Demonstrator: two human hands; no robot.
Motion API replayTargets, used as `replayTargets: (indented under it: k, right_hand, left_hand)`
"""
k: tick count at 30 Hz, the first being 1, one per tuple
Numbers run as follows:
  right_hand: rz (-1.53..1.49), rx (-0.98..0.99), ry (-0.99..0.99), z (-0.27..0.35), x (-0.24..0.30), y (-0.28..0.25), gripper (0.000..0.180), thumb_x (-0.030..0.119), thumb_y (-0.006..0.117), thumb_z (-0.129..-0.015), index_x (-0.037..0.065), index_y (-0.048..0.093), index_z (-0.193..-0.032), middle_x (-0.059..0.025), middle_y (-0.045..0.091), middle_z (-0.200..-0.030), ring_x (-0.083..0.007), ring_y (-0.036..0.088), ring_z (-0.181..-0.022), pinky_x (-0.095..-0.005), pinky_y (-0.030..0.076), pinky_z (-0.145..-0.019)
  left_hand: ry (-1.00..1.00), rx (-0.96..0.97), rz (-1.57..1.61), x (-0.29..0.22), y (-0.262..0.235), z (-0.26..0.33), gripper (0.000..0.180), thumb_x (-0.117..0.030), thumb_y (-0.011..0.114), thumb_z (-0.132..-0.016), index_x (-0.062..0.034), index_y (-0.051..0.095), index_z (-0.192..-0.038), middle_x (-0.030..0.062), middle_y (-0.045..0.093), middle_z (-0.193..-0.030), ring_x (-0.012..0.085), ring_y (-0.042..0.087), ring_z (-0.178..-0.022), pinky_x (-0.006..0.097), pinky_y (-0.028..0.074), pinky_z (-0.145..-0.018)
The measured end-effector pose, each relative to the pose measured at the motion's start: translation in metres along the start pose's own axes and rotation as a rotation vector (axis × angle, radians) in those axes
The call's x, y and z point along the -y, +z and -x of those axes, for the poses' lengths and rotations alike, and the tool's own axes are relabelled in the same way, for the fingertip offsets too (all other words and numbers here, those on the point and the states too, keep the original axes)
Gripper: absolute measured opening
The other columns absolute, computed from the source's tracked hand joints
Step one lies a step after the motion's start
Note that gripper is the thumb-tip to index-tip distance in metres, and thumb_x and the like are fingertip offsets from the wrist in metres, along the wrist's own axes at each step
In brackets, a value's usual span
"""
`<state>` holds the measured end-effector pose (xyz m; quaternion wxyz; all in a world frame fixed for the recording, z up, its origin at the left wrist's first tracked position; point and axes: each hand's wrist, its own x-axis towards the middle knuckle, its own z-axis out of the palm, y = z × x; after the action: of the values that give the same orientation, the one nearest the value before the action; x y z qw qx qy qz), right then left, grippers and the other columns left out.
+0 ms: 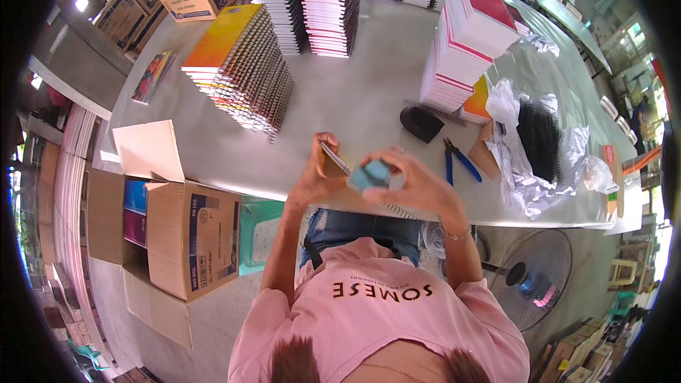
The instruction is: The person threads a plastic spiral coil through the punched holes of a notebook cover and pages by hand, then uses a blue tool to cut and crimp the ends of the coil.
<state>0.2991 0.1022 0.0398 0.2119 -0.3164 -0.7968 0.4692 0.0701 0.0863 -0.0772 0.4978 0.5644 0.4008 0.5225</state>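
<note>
Head view looks down on a long grey table (355, 92) in a workshop with a bare concrete floor and bright windows far off at the upper right. Along the table's far edge stand tall stacks of spiral notebooks (323, 0). Toward the left edge, a slanted stack with an orange-yellow cover (237, 64) leans over. On the right side rises a stack of unbound red-and-white pads (464, 42). Near the front right corner lie crumpled clear plastic wrap (546, 170) with a bundle of black wire spirals (539, 135) on it. Blue-handled pliers (460, 162) and a dark rounded object (420, 123) sit just beyond the hands. An open cardboard box (181, 220) holding coloured books stands on the floor off the table's left front corner, and a floor fan (532, 276) stands at the lower right.

At the table's front edge, the left hand (319, 174) is closed around a thin notebook (337, 159), held edge-up and tilted, its spine side facing the person. The right hand (418, 181) grips a small pale blue block (369, 174) in its fingertips, just beside the notebook. Whether the two touch cannot be told. Both hands are close together above the person's lap.
</note>
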Motion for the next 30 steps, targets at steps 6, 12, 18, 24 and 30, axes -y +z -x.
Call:
replayTargets:
  k: [6, 12, 18, 24, 30]
  right_hand:
    - [-0.717, 0.109, 0.262, -0.002, -0.016, -0.011, 0.048, 0.026, 0.08, -0.08, 0.006, 0.061, -0.119, -0.0041, 0.063, -0.11, -0.0142, 0.055, -0.102, -0.031, 0.046, -0.087]
    - [-0.17, 0.023, -0.007, -0.002, 0.019, -0.005, 0.046, 0.037, 0.077, -0.079, 0.008, 0.065, -0.114, -0.0097, 0.063, -0.103, -0.0222, 0.056, -0.106, -0.0333, 0.045, -0.087]
    - [0.345, -0.169, 0.21, -0.016, -0.015, -0.002, 0.047, 0.032, 0.079, -0.077, 0.008, 0.064, -0.115, -0.0077, 0.061, -0.105, -0.0195, 0.055, -0.102, -0.0337, 0.041, -0.092]
    - [-0.223, 0.014, 0.057, -0.007, 0.01, 0.002, 0.043, 0.032, 0.079, -0.077, 0.008, 0.066, -0.111, -0.0095, 0.061, -0.107, -0.0224, 0.055, -0.103, -0.034, 0.042, -0.091]
    - [0.118, -0.009, 0.069, -0.012, 0.009, -0.004, 0.048, 0.035, 0.078, -0.078, 0.007, 0.064, -0.114, -0.0092, 0.063, -0.107, -0.0164, 0.056, -0.1, -0.0333, 0.04, -0.094]
  left_hand:
    - [0.017, -0.002, -0.01, -0.014, 0.005, -0.002, 0.091, -0.013, 0.097, -0.051, -0.0124, 0.035, -0.117, 0.0008, 0.035, -0.1, 0.0124, 0.039, -0.093, 0.027, 0.037, -0.082]
    - [-0.004, 0.027, 0.02, -0.008, 0.002, 0.001, 0.09, -0.013, 0.096, -0.054, -0.0118, 0.034, -0.118, 0.0011, 0.035, -0.097, 0.0124, 0.039, -0.09, 0.027, 0.037, -0.08]
    - [0.077, 0.03, -0.035, -0.007, 0.006, -0.003, 0.082, -0.008, 0.091, -0.059, -0.0101, 0.034, -0.119, 0.001, 0.035, -0.099, 0.013, 0.04, -0.091, 0.027, 0.038, -0.081]
    - [0.01, 0.067, -0.038, -0.006, 0.001, 0.0, 0.083, -0.007, 0.09, -0.06, -0.0097, 0.033, -0.12, 0.0015, 0.035, -0.102, 0.0127, 0.039, -0.095, 0.027, 0.036, -0.085]
    - [0.036, 0.125, 0.014, -0.017, 0.007, 0.003, 0.074, -0.003, 0.083, -0.068, -0.0098, 0.033, -0.121, 0.0019, 0.035, -0.103, 0.0126, 0.039, -0.096, 0.025, 0.035, -0.085]
